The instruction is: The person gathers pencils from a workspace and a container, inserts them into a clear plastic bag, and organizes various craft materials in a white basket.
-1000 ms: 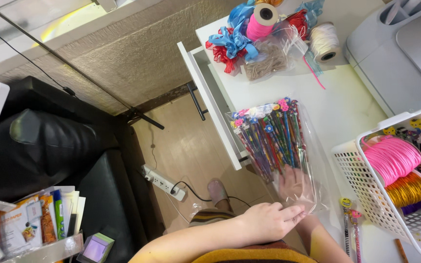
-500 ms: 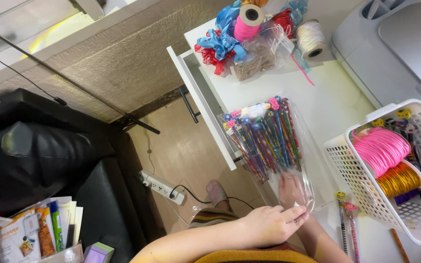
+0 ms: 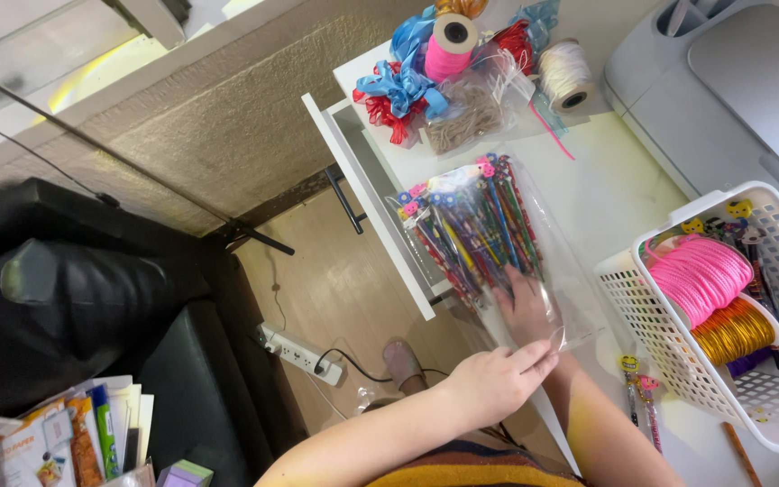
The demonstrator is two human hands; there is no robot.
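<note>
Pencil bag (image 3: 498,243) – clear glossy plastic

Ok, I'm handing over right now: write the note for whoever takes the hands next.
Left hand: fingertips pinch the open edge of the clear plastic bag of colourful pencils.
Right hand: inside the bag's mouth, touching the pencil ends.
Bag lies flat on the white table, near its front edge, left of the white plastic basket holding cord spools.
Done: pencils sit inside the bag.
Left: bag mouth is open; two loose pencils lie by the basket.
</note>
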